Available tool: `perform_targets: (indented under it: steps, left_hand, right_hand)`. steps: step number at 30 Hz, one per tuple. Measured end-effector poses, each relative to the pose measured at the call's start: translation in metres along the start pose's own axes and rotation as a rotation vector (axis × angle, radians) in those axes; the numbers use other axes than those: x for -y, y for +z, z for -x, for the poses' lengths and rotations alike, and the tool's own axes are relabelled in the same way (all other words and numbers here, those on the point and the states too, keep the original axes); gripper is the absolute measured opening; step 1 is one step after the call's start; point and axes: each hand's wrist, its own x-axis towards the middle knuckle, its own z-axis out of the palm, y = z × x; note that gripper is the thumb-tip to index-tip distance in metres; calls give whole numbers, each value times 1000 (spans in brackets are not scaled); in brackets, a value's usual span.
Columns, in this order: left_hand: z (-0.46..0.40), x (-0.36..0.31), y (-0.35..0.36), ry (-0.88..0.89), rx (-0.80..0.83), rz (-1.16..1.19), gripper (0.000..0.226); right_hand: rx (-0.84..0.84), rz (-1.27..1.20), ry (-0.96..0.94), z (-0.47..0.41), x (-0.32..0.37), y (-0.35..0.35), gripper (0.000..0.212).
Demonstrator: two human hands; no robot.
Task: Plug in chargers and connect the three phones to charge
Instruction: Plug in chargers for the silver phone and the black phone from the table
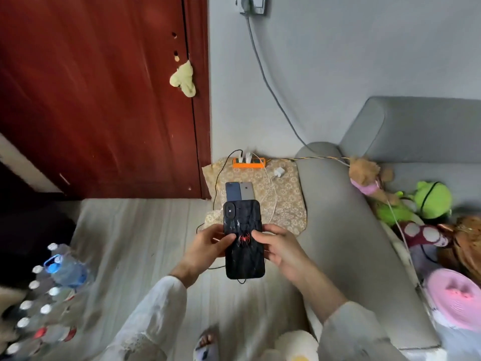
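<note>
A black phone (243,238) with a red spider mark on its case is held back-up between both hands. My left hand (205,246) grips its left edge and my right hand (278,246) grips its right edge. A thin black cable runs from the phone's near end. Beyond it, a dark blue phone (232,191) and a grey phone (246,190) lie side by side on a patterned cushion (286,199). An orange power strip (248,162) at the cushion's far edge has two chargers plugged in. A loose white charger (279,172) lies near it.
A grey cord (263,74) runs from the wall socket (251,3) down behind the grey sofa (351,230), which holds soft toys (432,199). A red door (104,87) stands left. Several water bottles (49,295) sit on the floor at lower left.
</note>
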Motion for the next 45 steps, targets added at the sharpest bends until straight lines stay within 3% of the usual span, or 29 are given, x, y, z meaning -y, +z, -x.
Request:
perform_targets:
  steps: [8,14,19,25,29,34,39,45]
  left_hand:
    - [-135,-1,26,-141,-37,-2,11]
    - [-253,18,69,-277,-244,-54,10]
    - [-331,51,107,-414,-418,17,8]
    - [-373,113,104,-572,-685,224,14]
    - [-385,156,95,-639,-785,342,12]
    - [-402,191,92,-710,-798,437,14]
    - [-406,203,92,-734,-754,438,16]
    - [-409,214,89,-713,-687,568,15]
  right_hand:
    - [39,123,122,-131,40,-57,14]
    - [169,230,237,-254,61,-125,8]
    - [101,324,302,-352,67,-186,18]
    - [114,625,223,-463,44,-208,26]
    - [51,803,124,-529,13,-198,47]
    - [106,976,149,-570,-38,-191,49]
    - [-173,855,211,-579,-55,-192,51]
    - [0,839,158,-579,-61,-179,23]
